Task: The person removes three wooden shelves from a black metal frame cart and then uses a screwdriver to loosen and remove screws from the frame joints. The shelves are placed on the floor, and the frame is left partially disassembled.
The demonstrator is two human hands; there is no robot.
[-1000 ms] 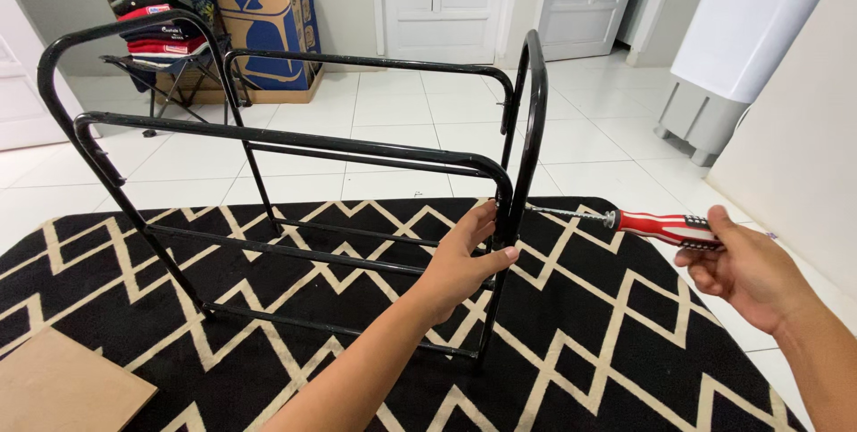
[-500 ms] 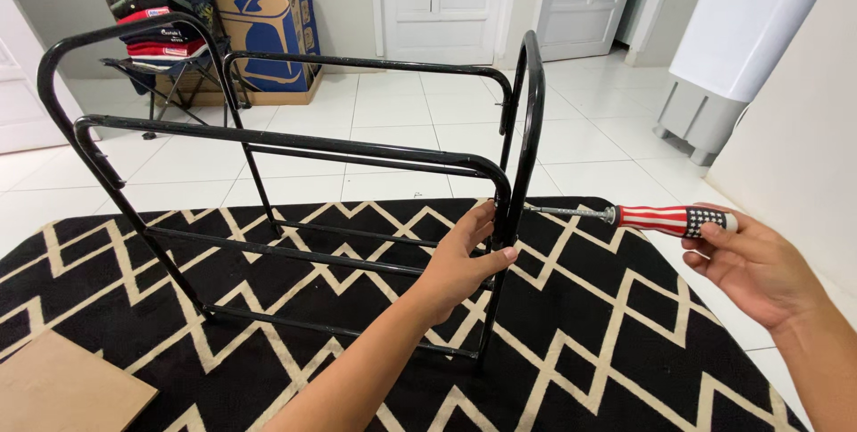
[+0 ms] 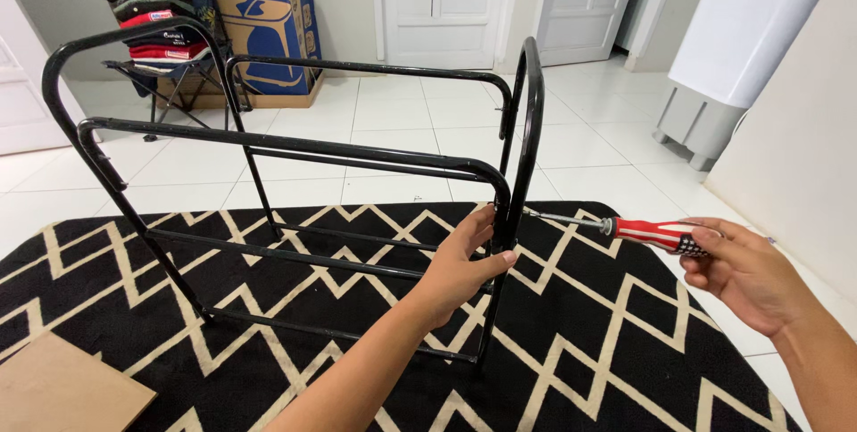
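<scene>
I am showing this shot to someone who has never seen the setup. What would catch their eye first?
Most likely the black tubular metal rack standing mid-frame on a black rug with a cream zigzag pattern. Next, the left hand gripping the rack's right-hand upright, while the right hand holds a red-handled screwdriver with its tip against that same upright. Behind, a blue cardboard box leans by the white doors.

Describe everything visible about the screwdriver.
The screwdriver has a red handle with pale stripes, a dark patterned rear section and a slim silver shaft. It lies nearly level, tip pointing left, meeting the upright end tube of the black metal rack just above the rug. The right hand pinches the handle's rear end with its fingertips; the left hand grips the rack beside the tip, not touching the tool.
</scene>
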